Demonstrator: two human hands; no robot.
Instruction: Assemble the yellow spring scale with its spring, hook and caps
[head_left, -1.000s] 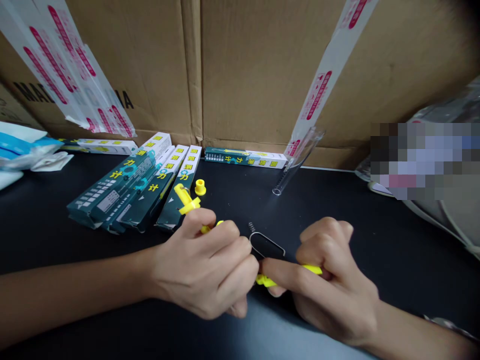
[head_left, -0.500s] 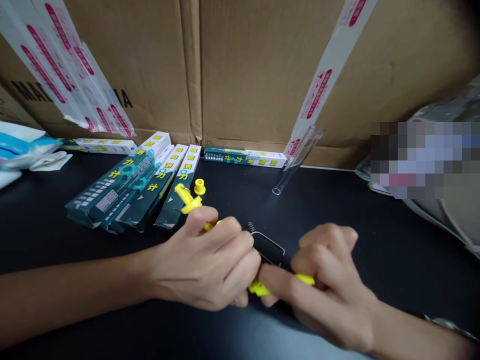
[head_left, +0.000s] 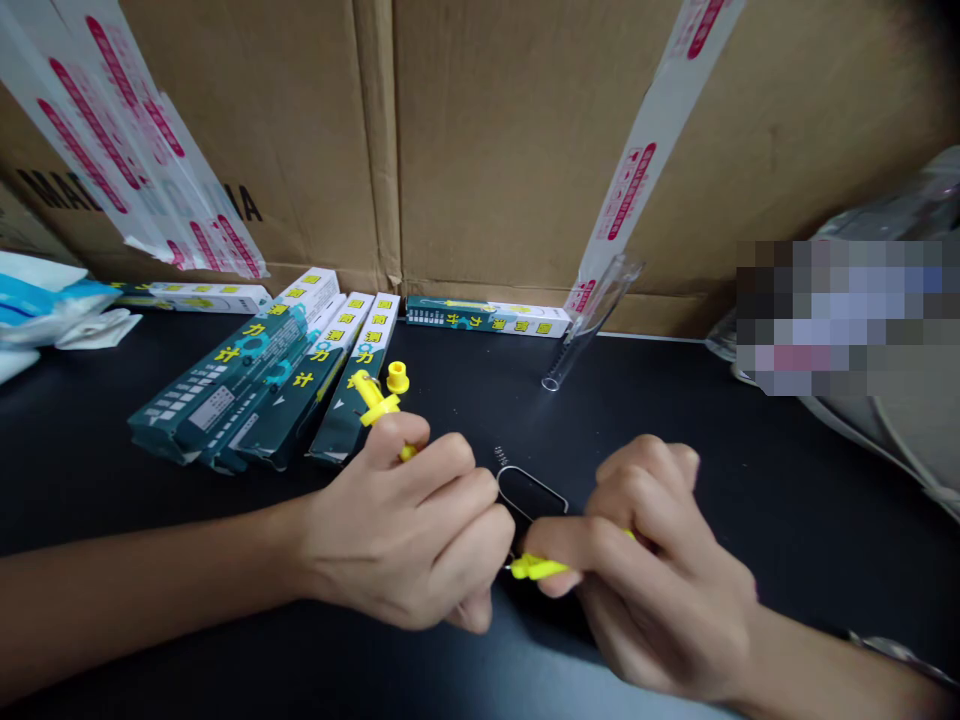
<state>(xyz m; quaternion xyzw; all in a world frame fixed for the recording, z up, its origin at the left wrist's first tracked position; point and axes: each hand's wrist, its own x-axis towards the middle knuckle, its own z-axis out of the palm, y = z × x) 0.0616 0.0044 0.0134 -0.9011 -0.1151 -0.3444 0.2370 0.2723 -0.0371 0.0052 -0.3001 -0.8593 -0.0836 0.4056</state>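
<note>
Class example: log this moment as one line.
left hand: grips yellow rod | right hand: grips yellow piece | on black table: clear tube, bent wire

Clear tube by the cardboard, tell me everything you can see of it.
The clear tube looks like thin, hollow plastic, with an open round near end and small dark marks along one side. It slants, near end on the black table, far end up in front of the cardboard; whether they touch, I can't tell. Neither the left hand nor right hand touches it.
</note>
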